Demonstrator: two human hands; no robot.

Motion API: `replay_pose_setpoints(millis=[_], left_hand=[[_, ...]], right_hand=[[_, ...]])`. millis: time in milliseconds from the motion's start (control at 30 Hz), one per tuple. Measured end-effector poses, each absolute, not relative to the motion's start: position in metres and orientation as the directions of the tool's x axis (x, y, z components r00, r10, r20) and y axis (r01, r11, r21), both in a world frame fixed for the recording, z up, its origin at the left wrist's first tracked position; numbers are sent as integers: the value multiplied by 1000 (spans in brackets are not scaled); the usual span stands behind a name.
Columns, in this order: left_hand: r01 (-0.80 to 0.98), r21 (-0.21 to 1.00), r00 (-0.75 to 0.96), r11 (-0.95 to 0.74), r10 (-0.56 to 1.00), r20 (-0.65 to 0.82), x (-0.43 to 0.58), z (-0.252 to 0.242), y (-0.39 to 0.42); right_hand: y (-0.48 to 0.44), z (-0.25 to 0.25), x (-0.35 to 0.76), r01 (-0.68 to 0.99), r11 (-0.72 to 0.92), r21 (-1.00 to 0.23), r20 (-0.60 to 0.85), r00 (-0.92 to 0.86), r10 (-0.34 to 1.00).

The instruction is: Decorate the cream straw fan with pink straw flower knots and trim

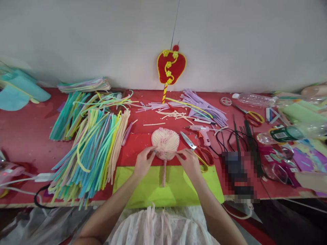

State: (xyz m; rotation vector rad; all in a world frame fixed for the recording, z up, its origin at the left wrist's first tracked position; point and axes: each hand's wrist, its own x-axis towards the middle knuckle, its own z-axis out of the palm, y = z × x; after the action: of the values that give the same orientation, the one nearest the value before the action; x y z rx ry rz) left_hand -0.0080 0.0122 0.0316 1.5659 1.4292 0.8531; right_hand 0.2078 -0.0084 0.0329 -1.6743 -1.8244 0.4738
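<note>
A small round fan (167,141) made of cream pipe cleaners lies flat before me, with pink flower trim and a pink twisted handle pointing toward me. At its lower left edge, the thumb and fingers of my left hand (144,161) are pinched on the rim. My right hand (190,163) pinches the opposite, lower right edge. Both hands are closed at the fingertips. Under the handle and wrists is a lime-green mat (171,197). Scissors (201,151) with red and yellow handles lie just beyond my right hand, blades partly apart.
Bundles of coloured pipe cleaners (89,153) cover the left of the red table (22,126). Purple pipe cleaners (204,107) lie behind a pink glue gun (201,132). A red and yellow fan (171,68) stands against the wall. Bottles (293,132) and cables crowd the right side.
</note>
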Motion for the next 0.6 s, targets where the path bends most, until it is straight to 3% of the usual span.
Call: replay_pose_setpoints(millis=[133,300,433,600], left_hand=[[693,663,194,-284,959,208,-11,25,2],[816,353,374,-458,883,282,-12,20,-13],[818,265,436,-511,850,295,-11,17,-17],[826,265,429,-497,860,276,-8,15,-16]], right_hand=[[0,34,207,778,151,-610,188,-43,981],[8,32,208,777,148,-612,172,-53,984],[11,28,208,770,140,-622,166,-45,985],[11,24,210,754,128,-645,163,-28,986]])
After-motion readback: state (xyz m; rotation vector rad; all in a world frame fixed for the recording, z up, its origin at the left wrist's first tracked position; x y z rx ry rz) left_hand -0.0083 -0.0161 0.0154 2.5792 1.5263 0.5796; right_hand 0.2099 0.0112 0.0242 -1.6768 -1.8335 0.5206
